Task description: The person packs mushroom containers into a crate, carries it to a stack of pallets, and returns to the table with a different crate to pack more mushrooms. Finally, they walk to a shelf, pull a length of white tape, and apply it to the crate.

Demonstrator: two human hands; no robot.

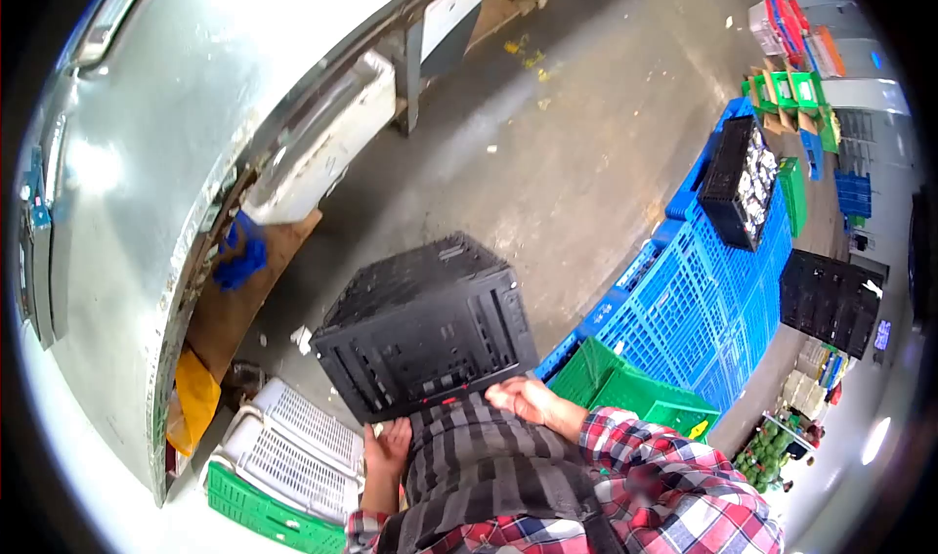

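A large black plastic crate is directly in front of my body, with slotted walls and a small red mark on its near edge. My left hand is at the crate's near left corner, its fingers curled against the edge. At the near right corner, my right hand has its fingers bent round the rim. Both hands appear to grip the crate, though some fingertips are hidden. I wear a plaid shirt and a striped dark apron.
To the left runs a metal-topped table, with a white bin beneath it. White baskets rest on a green crate. On the right are blue pallets, a green crate and a filled black crate. Concrete floor lies ahead.
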